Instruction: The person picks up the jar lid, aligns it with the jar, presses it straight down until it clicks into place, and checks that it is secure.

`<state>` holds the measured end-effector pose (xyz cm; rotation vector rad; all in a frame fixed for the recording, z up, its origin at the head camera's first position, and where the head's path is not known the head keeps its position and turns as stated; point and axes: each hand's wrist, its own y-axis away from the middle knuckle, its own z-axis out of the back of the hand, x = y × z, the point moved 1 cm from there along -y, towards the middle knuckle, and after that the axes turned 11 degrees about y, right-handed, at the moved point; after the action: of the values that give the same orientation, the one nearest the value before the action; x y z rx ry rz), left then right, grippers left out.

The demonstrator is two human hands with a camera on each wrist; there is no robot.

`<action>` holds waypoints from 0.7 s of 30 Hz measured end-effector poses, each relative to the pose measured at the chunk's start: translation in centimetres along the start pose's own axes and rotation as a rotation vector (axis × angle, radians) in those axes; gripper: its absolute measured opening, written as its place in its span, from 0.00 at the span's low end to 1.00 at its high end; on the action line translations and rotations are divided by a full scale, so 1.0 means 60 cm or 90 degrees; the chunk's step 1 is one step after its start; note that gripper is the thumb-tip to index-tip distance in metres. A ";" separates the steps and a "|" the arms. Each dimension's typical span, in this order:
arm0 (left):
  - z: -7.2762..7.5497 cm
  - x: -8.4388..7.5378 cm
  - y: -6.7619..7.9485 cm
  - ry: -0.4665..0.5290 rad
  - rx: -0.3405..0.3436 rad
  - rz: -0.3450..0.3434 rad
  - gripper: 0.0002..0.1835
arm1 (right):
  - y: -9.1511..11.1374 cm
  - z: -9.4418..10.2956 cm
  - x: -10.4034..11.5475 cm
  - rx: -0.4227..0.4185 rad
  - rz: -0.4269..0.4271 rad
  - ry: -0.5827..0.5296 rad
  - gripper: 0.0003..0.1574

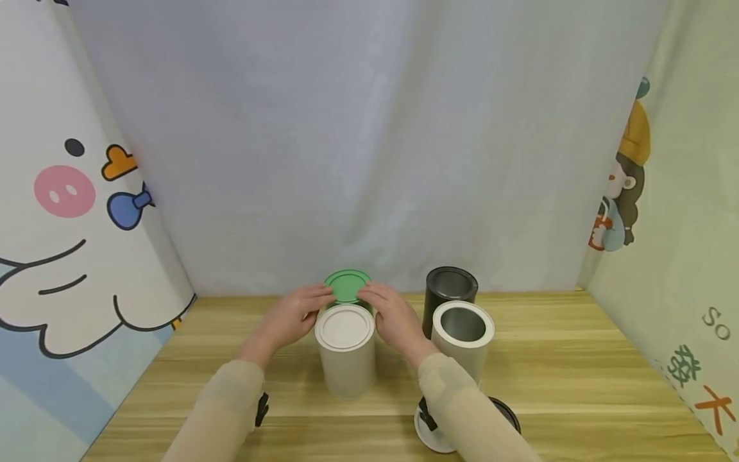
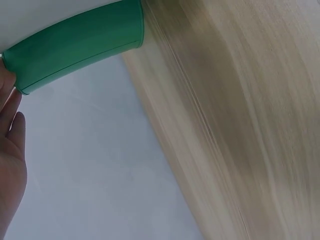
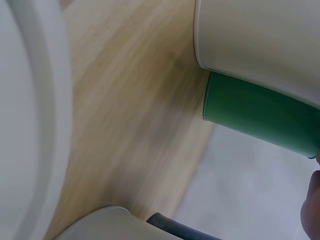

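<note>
A green can with a green lid (image 1: 348, 287) stands behind a white lidded can (image 1: 348, 359), which hides most of its body in the head view. My left hand (image 1: 293, 316) touches the left edge of the green lid, its fingers extended over the rim. From the other side, my right hand (image 1: 399, 319) lays extended fingers on the lid's right edge. In the left wrist view, fingertips meet the top end of the green can (image 2: 75, 47). The right wrist view shows the green can (image 3: 255, 110) beside the white can (image 3: 260, 40), with the right fingertips at its top.
To the right, an uncovered white can (image 1: 464, 353) stands before a black can (image 1: 450, 285). Nearer me, a white lid (image 1: 432, 435) and a black-rimmed round piece (image 1: 509, 414) lie partly under my right forearm. A pale curtain (image 1: 369, 160) hangs behind the wooden table (image 1: 577, 372).
</note>
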<state>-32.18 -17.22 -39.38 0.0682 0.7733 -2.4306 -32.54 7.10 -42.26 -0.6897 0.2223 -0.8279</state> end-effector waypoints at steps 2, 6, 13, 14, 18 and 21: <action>-0.001 0.001 0.001 0.003 0.000 0.002 0.20 | 0.001 0.000 0.001 0.000 -0.003 -0.006 0.34; -0.002 0.004 0.003 0.019 -0.003 0.007 0.21 | 0.002 0.001 0.001 0.003 -0.001 -0.008 0.35; -0.001 0.005 0.004 0.033 -0.006 0.002 0.20 | 0.005 0.007 0.003 0.011 0.009 -0.018 0.35; -0.001 0.005 0.004 0.037 -0.006 -0.001 0.20 | 0.006 0.009 0.003 0.012 0.007 -0.021 0.35; 0.000 0.005 0.006 0.036 -0.009 -0.012 0.21 | 0.011 0.015 0.005 0.026 0.002 -0.025 0.36; -0.001 0.005 0.009 0.025 -0.024 -0.016 0.23 | 0.016 0.021 0.009 0.034 -0.006 -0.032 0.34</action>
<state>-32.16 -17.71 -39.76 0.0935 0.8422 -2.4433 -31.05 7.75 -41.89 -0.6614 0.1514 -0.8222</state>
